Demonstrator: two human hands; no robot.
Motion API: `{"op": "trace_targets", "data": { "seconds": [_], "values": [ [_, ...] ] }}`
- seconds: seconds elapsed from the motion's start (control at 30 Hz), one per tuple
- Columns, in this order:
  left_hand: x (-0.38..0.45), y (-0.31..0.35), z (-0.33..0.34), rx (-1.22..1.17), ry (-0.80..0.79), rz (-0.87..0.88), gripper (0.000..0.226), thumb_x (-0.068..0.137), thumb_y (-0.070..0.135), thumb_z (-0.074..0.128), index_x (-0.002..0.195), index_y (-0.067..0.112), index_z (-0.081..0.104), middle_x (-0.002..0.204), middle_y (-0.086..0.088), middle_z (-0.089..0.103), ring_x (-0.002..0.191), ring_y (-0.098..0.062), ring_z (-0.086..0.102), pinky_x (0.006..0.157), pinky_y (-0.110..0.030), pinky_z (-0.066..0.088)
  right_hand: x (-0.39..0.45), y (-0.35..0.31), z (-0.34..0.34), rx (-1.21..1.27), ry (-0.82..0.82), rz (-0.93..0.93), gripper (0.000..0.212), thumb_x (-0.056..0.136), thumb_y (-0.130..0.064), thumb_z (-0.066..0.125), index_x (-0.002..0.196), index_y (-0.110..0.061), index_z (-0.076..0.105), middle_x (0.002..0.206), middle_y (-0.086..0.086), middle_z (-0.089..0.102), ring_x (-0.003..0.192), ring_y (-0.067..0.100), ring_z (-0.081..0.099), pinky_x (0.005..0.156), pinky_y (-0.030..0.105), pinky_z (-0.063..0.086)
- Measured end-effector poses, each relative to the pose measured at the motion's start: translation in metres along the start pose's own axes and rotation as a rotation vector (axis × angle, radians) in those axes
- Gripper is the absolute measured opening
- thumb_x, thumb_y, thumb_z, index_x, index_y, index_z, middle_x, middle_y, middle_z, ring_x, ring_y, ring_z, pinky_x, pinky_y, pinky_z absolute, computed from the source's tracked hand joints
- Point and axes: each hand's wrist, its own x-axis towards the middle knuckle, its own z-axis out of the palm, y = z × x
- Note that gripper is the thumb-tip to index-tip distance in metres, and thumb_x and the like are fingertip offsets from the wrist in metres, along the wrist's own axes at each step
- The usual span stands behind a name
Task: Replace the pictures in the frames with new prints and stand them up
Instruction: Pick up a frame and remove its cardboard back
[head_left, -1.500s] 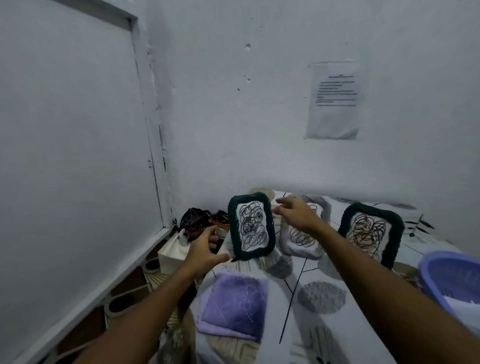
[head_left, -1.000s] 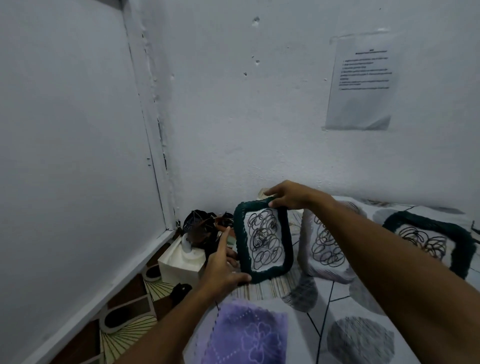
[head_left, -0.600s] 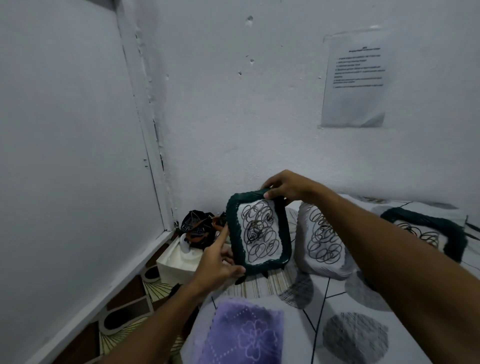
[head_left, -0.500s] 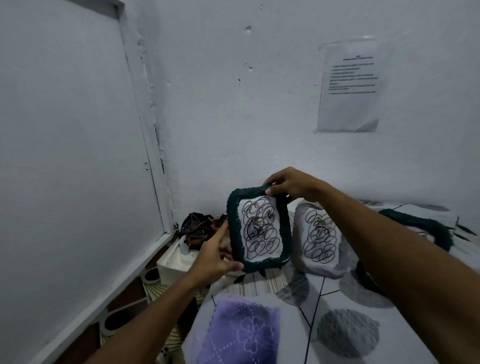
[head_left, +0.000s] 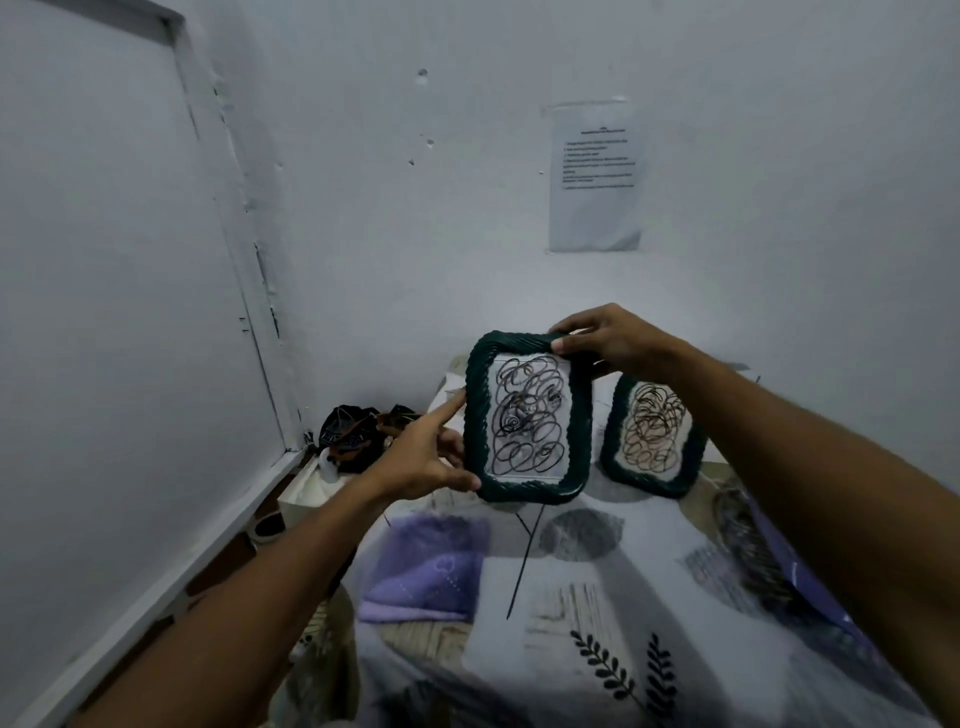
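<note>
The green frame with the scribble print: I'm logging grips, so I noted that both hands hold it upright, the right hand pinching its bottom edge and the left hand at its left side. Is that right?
Not quite. The head view shows the right hand pinching the top right corner of the green frame, not its bottom edge. The rest stands: the left hand holds its left side, frame upright.

surface: bed with white leaf-and-circle patterned sheet (head_left: 597, 618) | on it: folded purple towel (head_left: 423, 571), standing dark green braided picture frame (head_left: 652, 434) with scribble print
</note>
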Motion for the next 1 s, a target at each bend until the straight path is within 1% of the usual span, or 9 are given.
{"op": "trace_targets", "data": {
  "seconds": [0.1,0.17,0.23,0.3,0.43,0.63,0.8,0.9,1.0],
  "values": [
    [-0.006,0.014,0.017,-0.014,-0.021,-0.033,0.125,0.066,-0.002,0.084,0.154,0.029,0.001,0.097,-0.013,0.062,0.079,-0.018,0.064,0.078,-0.039,0.057,-0.023,-0.001,-0.007,-0.005,0.059,0.022,0.021,0.086,-0.012,0.067,0.107,-0.006,0.068,0.101,0.020,0.066,0.083,0.026,0.061,0.087,0.049,0.052],
    [-0.011,0.027,0.031,-0.003,0.013,-0.050,0.133,0.064,0.016,0.088,0.153,0.028,-0.010,0.130,-0.009,0.050,0.101,-0.018,0.061,0.085,-0.032,0.056,-0.034,-0.003,-0.010,0.004,0.110,0.028,0.014,0.085,-0.010,0.068,0.098,-0.007,0.070,0.099,0.022,0.067,0.083,0.029,0.061,0.086,0.050,0.053],
    [-0.014,0.037,0.049,0.072,0.149,-0.039,0.143,0.054,0.048,0.090,0.153,0.026,-0.010,0.154,-0.006,0.027,0.132,-0.025,0.042,0.106,-0.041,0.043,-0.043,-0.005,-0.013,0.018,0.158,0.032,0.006,0.084,-0.009,0.070,0.089,-0.008,0.072,0.095,0.022,0.068,0.082,0.031,0.062,0.085,0.050,0.055],
    [-0.013,0.045,0.070,0.150,0.272,-0.031,0.148,0.043,0.072,0.080,0.153,0.026,-0.007,0.159,-0.006,0.014,0.144,-0.028,0.019,0.115,-0.052,0.026,-0.050,-0.008,-0.013,0.001,0.210,0.046,0.008,0.082,-0.008,0.071,0.089,-0.004,0.073,0.093,0.022,0.069,0.080,0.030,0.063,0.081,0.045,0.057],
    [-0.004,0.061,0.110,0.159,0.360,-0.070,0.149,0.033,0.089,0.066,0.152,0.029,0.000,0.160,-0.005,0.004,0.147,-0.029,0.008,0.116,-0.057,0.020,-0.058,-0.019,-0.009,-0.093,0.308,0.081,0.017,0.079,-0.009,0.075,0.090,0.004,0.073,0.085,0.019,0.069,0.062,0.020,0.061,0.050,0.025,0.051],
    [0.010,0.054,0.122,-0.069,0.232,-0.112,0.151,0.032,0.079,0.081,0.149,0.038,-0.004,0.158,-0.003,0.016,0.143,-0.028,0.022,0.114,-0.054,0.028,-0.065,-0.030,-0.009,-0.116,0.373,0.127,0.022,0.078,-0.009,0.075,0.089,0.009,0.069,0.082,0.022,0.069,0.060,0.026,0.065,0.047,0.028,0.053],
    [0.009,0.057,0.118,-0.367,0.069,-0.070,0.111,0.045,0.055,0.087,0.135,0.022,0.032,0.129,-0.004,0.052,0.113,-0.017,0.057,0.088,-0.030,0.051,-0.069,-0.028,-0.008,0.036,0.377,0.129,0.037,0.085,-0.031,0.070,0.087,0.006,0.066,0.061,0.010,0.066,0.043,0.017,0.059,0.041,0.023,0.046],
    [0.002,0.055,0.110,-0.546,-0.087,-0.104,0.102,0.043,0.060,0.083,0.127,0.021,0.042,0.122,-0.004,0.052,0.109,-0.018,0.057,0.089,-0.044,0.050,-0.069,-0.017,-0.012,0.101,0.442,0.156,0.051,0.086,-0.049,0.061,0.097,0.001,0.064,0.079,0.013,0.064,0.056,0.020,0.054,0.050,0.026,0.041],
    [-0.003,0.045,0.105,-0.899,-0.212,-0.168,0.116,0.045,0.056,0.089,0.137,0.005,0.040,0.122,-0.018,0.051,0.113,-0.029,0.054,0.097,-0.060,0.042,-0.069,0.005,-0.015,0.179,0.424,0.187,0.051,0.089,-0.050,0.056,0.109,-0.003,0.063,0.097,0.013,0.062,0.074,0.023,0.056,0.061,0.032,0.045]
  ]
}}
